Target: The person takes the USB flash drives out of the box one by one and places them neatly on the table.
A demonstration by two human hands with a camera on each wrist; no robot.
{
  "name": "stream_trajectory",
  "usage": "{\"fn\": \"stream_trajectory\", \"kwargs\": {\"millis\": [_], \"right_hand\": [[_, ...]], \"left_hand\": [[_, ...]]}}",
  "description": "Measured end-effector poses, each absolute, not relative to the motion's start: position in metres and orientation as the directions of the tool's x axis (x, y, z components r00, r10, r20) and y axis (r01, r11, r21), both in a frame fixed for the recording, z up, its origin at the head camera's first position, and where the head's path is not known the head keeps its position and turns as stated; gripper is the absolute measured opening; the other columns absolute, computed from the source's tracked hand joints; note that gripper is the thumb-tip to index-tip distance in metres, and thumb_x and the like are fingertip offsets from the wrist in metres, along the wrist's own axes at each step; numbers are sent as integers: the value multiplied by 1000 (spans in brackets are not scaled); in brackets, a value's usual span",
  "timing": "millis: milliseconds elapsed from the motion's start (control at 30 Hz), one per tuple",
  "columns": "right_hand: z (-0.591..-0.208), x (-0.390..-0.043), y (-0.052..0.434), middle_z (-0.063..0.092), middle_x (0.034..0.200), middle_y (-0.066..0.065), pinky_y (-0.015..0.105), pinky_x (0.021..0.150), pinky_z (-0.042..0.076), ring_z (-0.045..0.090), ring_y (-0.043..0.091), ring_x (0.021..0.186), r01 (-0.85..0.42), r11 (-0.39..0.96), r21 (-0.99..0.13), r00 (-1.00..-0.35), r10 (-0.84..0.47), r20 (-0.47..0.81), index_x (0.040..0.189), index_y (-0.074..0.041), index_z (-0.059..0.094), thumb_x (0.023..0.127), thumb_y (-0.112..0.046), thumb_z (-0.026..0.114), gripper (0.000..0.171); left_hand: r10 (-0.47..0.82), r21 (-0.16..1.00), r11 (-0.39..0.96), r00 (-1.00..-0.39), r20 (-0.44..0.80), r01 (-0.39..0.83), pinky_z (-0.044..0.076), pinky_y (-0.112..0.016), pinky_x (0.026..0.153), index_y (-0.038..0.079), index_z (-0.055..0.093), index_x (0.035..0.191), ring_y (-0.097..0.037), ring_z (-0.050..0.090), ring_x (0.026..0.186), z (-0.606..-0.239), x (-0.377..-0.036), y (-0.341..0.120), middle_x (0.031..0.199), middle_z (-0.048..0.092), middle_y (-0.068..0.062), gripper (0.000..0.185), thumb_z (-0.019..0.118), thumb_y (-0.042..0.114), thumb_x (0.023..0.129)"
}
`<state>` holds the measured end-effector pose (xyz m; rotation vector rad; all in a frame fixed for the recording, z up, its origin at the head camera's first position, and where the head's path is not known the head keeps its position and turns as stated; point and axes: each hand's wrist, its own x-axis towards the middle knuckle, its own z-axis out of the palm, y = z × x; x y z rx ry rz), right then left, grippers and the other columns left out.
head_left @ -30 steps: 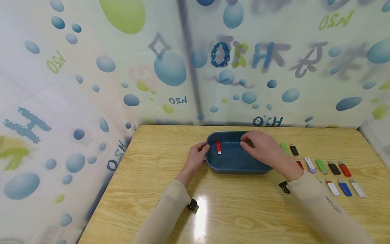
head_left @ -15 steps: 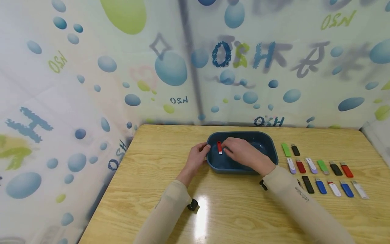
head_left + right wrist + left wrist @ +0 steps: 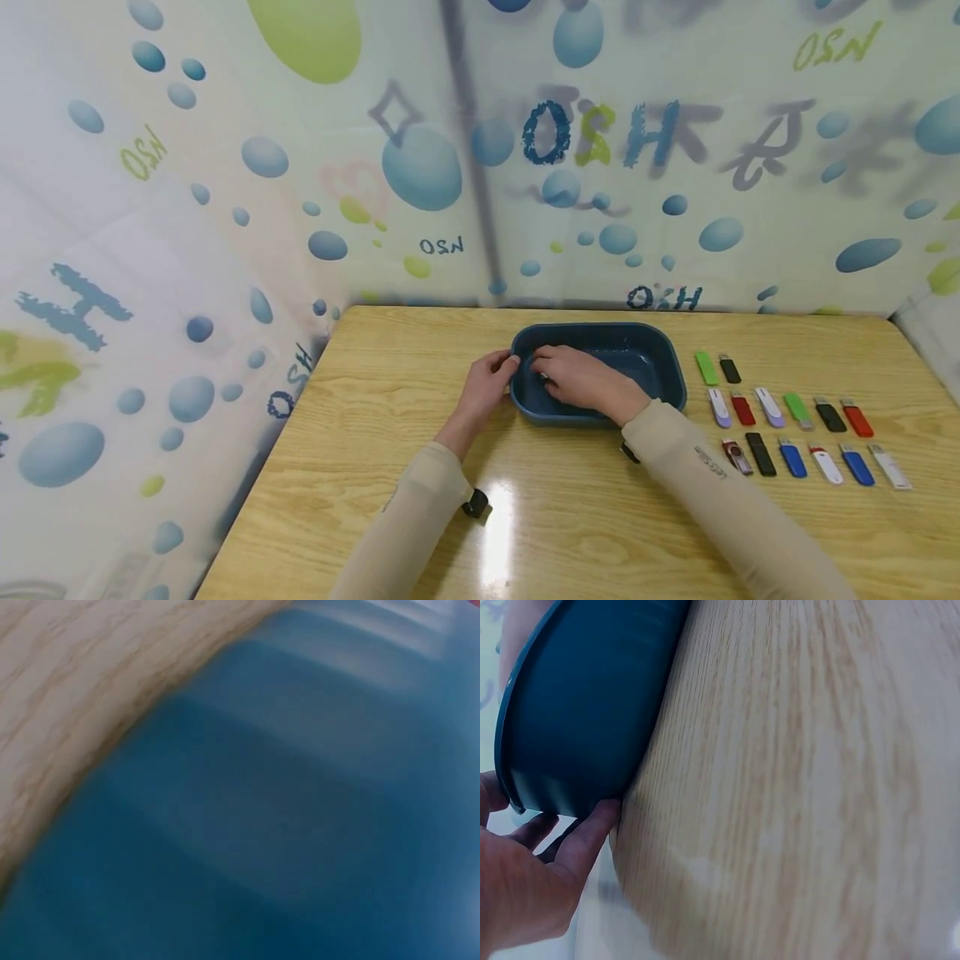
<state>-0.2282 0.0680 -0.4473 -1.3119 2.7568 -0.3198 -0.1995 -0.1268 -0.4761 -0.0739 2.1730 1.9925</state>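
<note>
My left hand [image 3: 484,388] holds the left end of a dark blue plastic tub [image 3: 600,421]. In the left wrist view, the thumb of the left hand [image 3: 532,877] is at the rim and its fingers lie against the outer wall of the tub [image 3: 585,712]. My right hand [image 3: 581,379] is down inside the tub near its left end, fingers bent over the spot of a red USB stick. The stick's red body is hidden by the hand, so the grip cannot be seen. Only the blurred blue tub wall [image 3: 262,772] and wooden table fill the right wrist view.
To the right of the tub, several USB sticks lie in rows on the wooden table [image 3: 390,400], among them a green one [image 3: 706,368], a black one [image 3: 761,454], a blue one [image 3: 792,458] and a red one [image 3: 857,418]. A patterned curtain [image 3: 420,167] hangs behind the table.
My right hand has moved left and down within the tub, from its right side to the red USB stick, which it now covers. The left hand has stayed on the tub's left end.
</note>
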Motion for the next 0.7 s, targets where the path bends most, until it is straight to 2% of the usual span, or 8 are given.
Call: {"fn": "stream_trajectory", "kwargs": {"millis": [400, 533, 700], "right_hand": [[-449, -230, 66, 61, 137, 17, 47, 108, 49, 60, 33, 125, -757, 620, -207, -634, -773, 6, 129, 0, 69, 99, -5, 68, 30], [-449, -229, 65, 63, 133, 17, 46, 105, 51, 62, 32, 121, -754, 626, -199, -641, -768, 15, 128, -1, 70, 100, -4, 66, 29], [-450, -227, 66, 65, 127, 15, 46, 100, 54, 64, 32, 113, -725, 664, -182, -678, -734, 23, 127, -3, 72, 102, -7, 65, 26]], "left_hand": [[83, 979, 80, -977, -196, -189, 60, -45, 93, 1, 56, 146, -31, 60, 126, -477, -200, -127, 142, 58, -17, 45, 53, 27, 109], [88, 980, 79, -978, -188, -181, 59, -47, 94, 0, 56, 146, -32, 60, 126, -476, -200, -127, 142, 58, -18, 45, 53, 27, 110], [97, 981, 67, -978, -185, -180, 58, -50, 96, -2, 53, 147, -35, 58, 128, -476, -200, -127, 144, 56, -21, 47, 53, 27, 110]]}}
